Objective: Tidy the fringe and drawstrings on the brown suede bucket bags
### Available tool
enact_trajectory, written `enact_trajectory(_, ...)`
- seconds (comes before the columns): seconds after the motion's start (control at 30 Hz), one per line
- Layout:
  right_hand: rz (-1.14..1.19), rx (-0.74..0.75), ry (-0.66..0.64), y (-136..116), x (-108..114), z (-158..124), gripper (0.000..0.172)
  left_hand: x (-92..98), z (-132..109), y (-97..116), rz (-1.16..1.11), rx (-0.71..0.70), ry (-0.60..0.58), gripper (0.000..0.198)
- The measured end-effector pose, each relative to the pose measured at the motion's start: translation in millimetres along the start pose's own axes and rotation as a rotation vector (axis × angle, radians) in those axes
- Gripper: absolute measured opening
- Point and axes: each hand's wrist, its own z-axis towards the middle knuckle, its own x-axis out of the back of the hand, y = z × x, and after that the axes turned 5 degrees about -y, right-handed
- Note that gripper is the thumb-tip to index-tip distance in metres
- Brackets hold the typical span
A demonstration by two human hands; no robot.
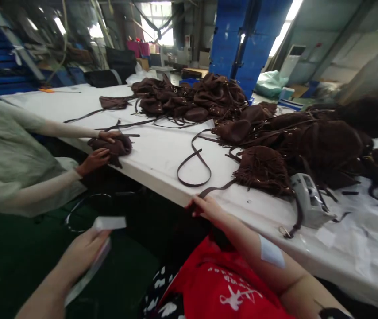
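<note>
My left hand [84,248] is closed on a white strip [111,223], one end sticking out past the fingers and a longer tail hanging below, over the dark floor. At the table's front edge, my right hand [207,208] has its fingers curled by the end of a dark brown strap [220,188]; whether they grip it is hard to tell. That strap runs to a brown fringed bag [262,168] lying on the white table [162,164]. Another strap [194,184] forms a loop on the tabletop. A white patch [271,251] is on my right forearm.
At left, a person's hands [98,155] hold a small brown bag [122,145] at the table edge. Brown bags [215,95] are heaped along the table's back and right. A grey tape dispenser [308,199] stands at right, near plastic sheets [364,239] and a metal clasp [285,232].
</note>
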Motion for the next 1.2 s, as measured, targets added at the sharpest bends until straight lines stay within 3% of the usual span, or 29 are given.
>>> enact_trajectory(0.1,-0.067,0.087,0.058,-39.6,12.1,2.2,0.052,-6.9,30.0,30.0,-0.062,-0.139,-0.155,0.042)
enact_trajectory(0.17,-0.073,0.102,0.030,-56.8,14.1,2.0,0.049,-28.6,53.4,61.2,-0.106,-0.315,-0.382,0.045)
enact_trajectory(0.27,-0.006,0.085,-0.049,-77.8,19.9,2.1,0.039,-69.3,79.8,102.1,-0.058,-0.421,-0.785,0.045)
enact_trajectory(0.3,0.029,0.094,-0.040,-86.3,27.0,2.2,0.036,-81.1,85.6,110.5,-0.047,-0.445,-0.888,0.045)
enact_trajectory(0.37,0.139,0.173,0.099,-106.0,50.0,0.6,0.030,-98.7,94.4,118.4,-0.064,-0.472,-0.995,0.044)
enact_trajectory(0.47,0.337,0.417,0.472,-127.1,85.5,-6.4,0.021,-112.4,102.2,118.3,-0.174,-0.402,-0.981,0.045)
enact_trajectory(0.53,0.352,0.493,0.582,-121.5,88.7,-10.6,0.021,-117.9,103.4,119.7,-0.247,-0.329,-0.953,0.044)
enact_trajectory(0.57,0.303,0.456,0.547,-112.3,82.6,-11.4,0.024,-120.4,102.7,122.2,-0.272,-0.301,-0.943,0.044)
enact_trajectory(0.67,0.054,0.128,0.195,-80.3,55.3,-9.6,0.030,-122.6,99.3,134.2,-0.261,-0.274,-0.955,0.043)
enact_trajectory(0.73,-0.006,0.034,0.169,-76.4,53.7,-6.3,0.040,-114.3,99.5,141.8,-0.216,-0.283,-0.977,0.044)
enact_trajectory(0.8,0.096,0.093,0.358,-92.5,73.2,-2.0,0.045,-97.1,102.8,146.9,-0.175,-0.296,-0.947,0.043)
enact_trajectory(0.9,0.359,0.345,0.578,-124.3,106.8,5.0,0.042,-68.4,108.1,153.7,-0.179,-0.323,-0.811,0.042)
enact_trajectory(0.97,0.390,0.417,0.497,-128.0,104.3,8.0,0.036,-58.7,108.4,160.9,-0.207,-0.347,-0.752,0.043)
enact_trajectory(1.1,0.130,0.214,0.108,-93.3,53.9,11.4,0.040,-67.8,104.2,173.9,-0.228,-0.384,-0.765,0.045)
enact_trajectory(1.2,0.093,0.194,0.114,-74.9,46.2,12.7,0.053,-73.0,109.2,168.9,-0.207,-0.379,-0.612,0.045)
